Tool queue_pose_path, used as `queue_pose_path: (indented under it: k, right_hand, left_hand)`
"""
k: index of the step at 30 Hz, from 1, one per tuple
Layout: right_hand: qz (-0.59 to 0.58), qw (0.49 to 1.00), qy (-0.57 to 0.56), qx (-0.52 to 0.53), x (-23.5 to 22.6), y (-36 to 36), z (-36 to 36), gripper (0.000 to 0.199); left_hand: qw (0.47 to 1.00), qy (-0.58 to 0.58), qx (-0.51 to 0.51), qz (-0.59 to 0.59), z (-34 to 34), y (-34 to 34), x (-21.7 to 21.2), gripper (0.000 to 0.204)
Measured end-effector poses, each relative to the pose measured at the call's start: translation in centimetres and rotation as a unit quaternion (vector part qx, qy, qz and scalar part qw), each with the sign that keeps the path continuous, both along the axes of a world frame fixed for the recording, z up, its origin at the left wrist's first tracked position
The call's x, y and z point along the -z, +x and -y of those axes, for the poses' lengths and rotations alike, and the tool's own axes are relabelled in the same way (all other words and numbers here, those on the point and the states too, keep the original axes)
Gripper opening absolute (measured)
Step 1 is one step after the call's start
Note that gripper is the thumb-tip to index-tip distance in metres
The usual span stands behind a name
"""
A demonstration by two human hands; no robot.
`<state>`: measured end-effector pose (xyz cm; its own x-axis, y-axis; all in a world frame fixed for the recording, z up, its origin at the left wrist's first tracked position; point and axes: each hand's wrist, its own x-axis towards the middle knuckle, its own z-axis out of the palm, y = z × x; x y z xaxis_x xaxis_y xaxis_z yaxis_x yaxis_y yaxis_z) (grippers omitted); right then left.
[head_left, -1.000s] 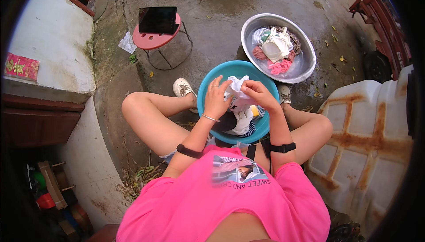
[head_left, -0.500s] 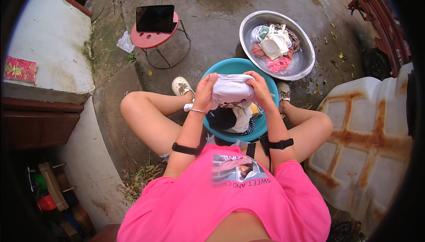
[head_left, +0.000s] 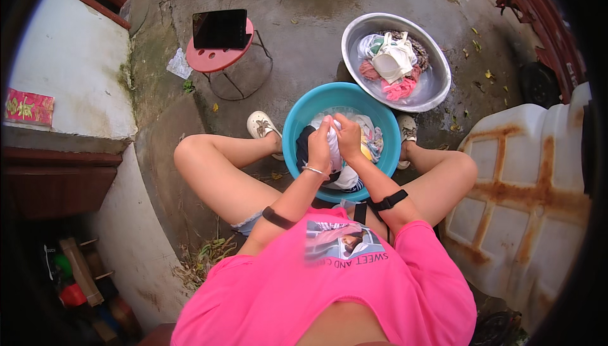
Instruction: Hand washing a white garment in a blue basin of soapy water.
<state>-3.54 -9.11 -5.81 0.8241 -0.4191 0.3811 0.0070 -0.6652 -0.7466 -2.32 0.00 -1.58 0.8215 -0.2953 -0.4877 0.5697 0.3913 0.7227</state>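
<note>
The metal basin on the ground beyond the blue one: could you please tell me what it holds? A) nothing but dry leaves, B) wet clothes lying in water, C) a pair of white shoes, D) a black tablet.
B: the metal basin holds white and pink clothes lying in shallow water, apart from the blue basin where both hands work.

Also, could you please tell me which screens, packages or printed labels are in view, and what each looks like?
Tablet: flat on the pink round stool, upper left; dark rectangular screen, off.
Printed sheet: on the ledge, far left; rectangular, pink-red with pale patterns.
Shirt print: on the pink T-shirt; rectangular picture.
</note>
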Motion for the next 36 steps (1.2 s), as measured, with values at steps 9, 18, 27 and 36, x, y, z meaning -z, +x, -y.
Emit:
queue_pose_path:
  k: [9, 18, 27, 36]
  right_hand:
    - [0.166, 0.969, -0.063, -0.170, -3.7, -1.9, -3.7, 0.020]
    - [-0.077, 0.908, 0.407, -0.056, -1.6, -0.3, 3.7, 0.028]
    - [-0.290, 0.843, 0.334, -0.306, -2.0, -1.6, 8.2, 0.015]
    - [0.077, 0.950, 0.229, -0.196, -6.0, -1.2, 0.8, 0.031]
  left_hand:
    - [0.979, -0.157, 0.121, -0.053, -3.2, 3.6, 3.0, 0.028]
    - [0.941, 0.181, 0.216, 0.188, -1.9, 2.2, -1.5, 0.032]
    - [0.946, 0.040, 0.272, 0.173, -4.5, 3.8, -2.5, 0.019]
    - [0.977, -0.199, 0.011, -0.072, -3.7, 4.7, 1.9, 0.025]
